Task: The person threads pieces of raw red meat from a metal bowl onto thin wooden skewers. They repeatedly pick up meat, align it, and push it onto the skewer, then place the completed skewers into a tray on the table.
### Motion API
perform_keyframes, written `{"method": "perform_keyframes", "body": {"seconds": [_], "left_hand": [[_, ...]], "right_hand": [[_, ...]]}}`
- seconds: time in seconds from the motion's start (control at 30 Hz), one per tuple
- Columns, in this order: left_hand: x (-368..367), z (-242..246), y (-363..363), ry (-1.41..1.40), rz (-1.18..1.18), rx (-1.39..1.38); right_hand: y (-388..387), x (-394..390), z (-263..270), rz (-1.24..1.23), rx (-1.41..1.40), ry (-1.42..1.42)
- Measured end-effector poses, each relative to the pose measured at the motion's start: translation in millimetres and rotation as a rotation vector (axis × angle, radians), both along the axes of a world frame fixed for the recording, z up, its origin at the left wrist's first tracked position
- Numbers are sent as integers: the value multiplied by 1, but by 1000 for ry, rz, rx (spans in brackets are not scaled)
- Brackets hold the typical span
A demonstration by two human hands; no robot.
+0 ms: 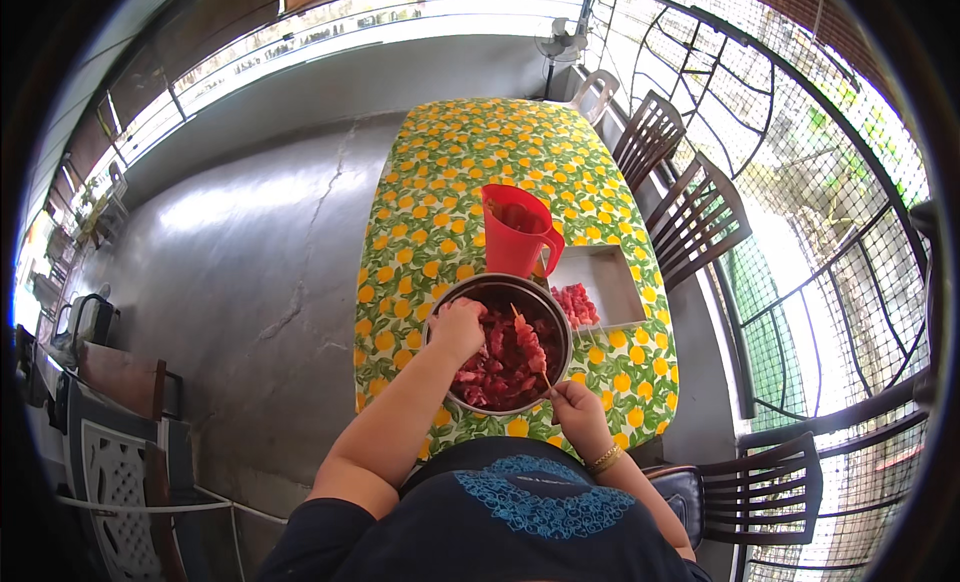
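A round metal bowl (pixel 564 372) filled with pieces of raw red meat (pixel 487 372) stands at the near end of the table. My left hand (pixel 459 327) reaches over its left rim, fingers bent down toward the meat. Its fingertips are hidden, so I cannot see whether they grip a piece. At the bowl's near right edge, my right hand (pixel 579 413) pinches the lower end of a wooden skewer (pixel 547 379). Meat pieces (pixel 529 345) are threaded along it, and its bare tip points away from me over the bowl.
Just behind the bowl stands a red plastic pitcher (pixel 514 244). A shallow rectangular tray (pixel 611 282) to its right holds several meat skewers (pixel 576 306). The table wears a fruit-patterned tablecloth (pixel 435 184). Wooden chairs (pixel 701 210) line its right side.
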State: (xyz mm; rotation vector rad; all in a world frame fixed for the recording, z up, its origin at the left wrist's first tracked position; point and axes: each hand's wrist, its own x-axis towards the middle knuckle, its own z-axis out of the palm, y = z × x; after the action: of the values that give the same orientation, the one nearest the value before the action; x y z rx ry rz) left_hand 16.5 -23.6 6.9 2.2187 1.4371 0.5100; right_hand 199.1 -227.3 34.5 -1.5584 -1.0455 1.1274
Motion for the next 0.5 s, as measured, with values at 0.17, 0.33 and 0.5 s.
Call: {"method": "perform_keyframes", "body": {"seconds": [0.17, 0.33, 0.5], "left_hand": [[20, -12, -16, 620, -598, 159], [14, -25, -13, 541, -479, 71], [3, -30, -1, 270, -398, -75]], "right_hand": [[0, -1, -1, 9, 11, -11], [-8, 4, 2, -34, -7, -17], [-12, 7, 1, -88, -9, 90]]}}
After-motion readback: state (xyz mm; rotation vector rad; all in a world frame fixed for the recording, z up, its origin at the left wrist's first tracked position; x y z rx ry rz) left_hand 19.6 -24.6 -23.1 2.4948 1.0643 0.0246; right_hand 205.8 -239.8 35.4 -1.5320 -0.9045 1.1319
